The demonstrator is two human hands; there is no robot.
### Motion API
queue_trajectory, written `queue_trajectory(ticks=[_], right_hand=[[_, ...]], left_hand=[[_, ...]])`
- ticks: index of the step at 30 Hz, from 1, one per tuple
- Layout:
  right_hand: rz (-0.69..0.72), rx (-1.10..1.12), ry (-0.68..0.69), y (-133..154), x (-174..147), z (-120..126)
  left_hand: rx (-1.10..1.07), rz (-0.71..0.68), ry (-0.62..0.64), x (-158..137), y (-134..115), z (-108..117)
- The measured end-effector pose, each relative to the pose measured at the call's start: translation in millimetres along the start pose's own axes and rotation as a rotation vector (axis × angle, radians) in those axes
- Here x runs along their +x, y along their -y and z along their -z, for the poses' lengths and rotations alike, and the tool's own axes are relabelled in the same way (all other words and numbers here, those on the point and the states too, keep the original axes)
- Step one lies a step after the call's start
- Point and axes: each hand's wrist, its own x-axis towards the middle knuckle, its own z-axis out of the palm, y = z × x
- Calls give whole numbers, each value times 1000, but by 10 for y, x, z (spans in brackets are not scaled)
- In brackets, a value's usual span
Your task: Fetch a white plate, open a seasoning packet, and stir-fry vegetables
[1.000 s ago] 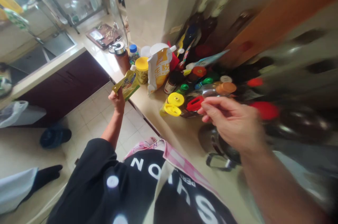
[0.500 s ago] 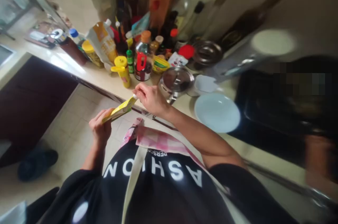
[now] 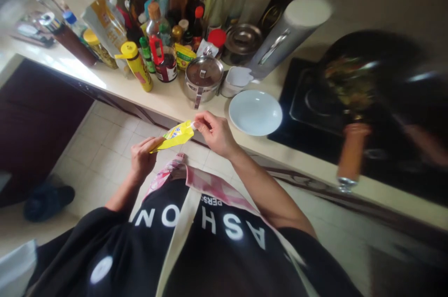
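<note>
A yellow spouted pouch [image 3: 179, 134] with printed lettering is held in front of my body, just off the counter's front edge. My left hand [image 3: 143, 155] is closed on its bottom end, fingers over the top side. At the spout end, my right hand [image 3: 216, 134] pinches the small white cap [image 3: 193, 125] between thumb and fingers. Whether the cap is loose from the spout, I cannot tell. Beyond my right hand, a pale blue plate [image 3: 255, 113] and a steel pot with a glass lid [image 3: 203, 73] stand on the counter.
A wok [image 3: 353, 85] with food in it sits on the black stove [image 3: 301, 101] at right, its wooden handle [image 3: 354, 150] jutting past the counter edge. Seasoning bottles, including a yellow squeeze bottle [image 3: 138, 66], crowd the back left. A white tub [image 3: 236, 81] stands beside the pot.
My view has swung right, bringing the wok and its handle into plain sight. The pouch has turned its printed face up more; both hands keep hold of it.
</note>
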Motion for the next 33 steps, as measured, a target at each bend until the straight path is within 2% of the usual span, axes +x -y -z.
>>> queue_trajectory(ticks=[7,16,19,23,28,33], right_hand=[[129,-140,-15,68,133,57],[96,-215,30,45,373,-176],[98,-196,21,63,417,-256],[112,-121,51,126,470,-286],[168,-79,110,133,518,-245],[145,-120,28,69,544,-223]], left_hand=[[-53,-1,-80,68,59,-32],[-38,129,-210,-82,154,-135],[-20,188,-216,-81,150,-88],[-119,246,-227,-37,152,-23],[-193,257,-303,-14,179,-73],[-235,281,-217,42,212,-64]])
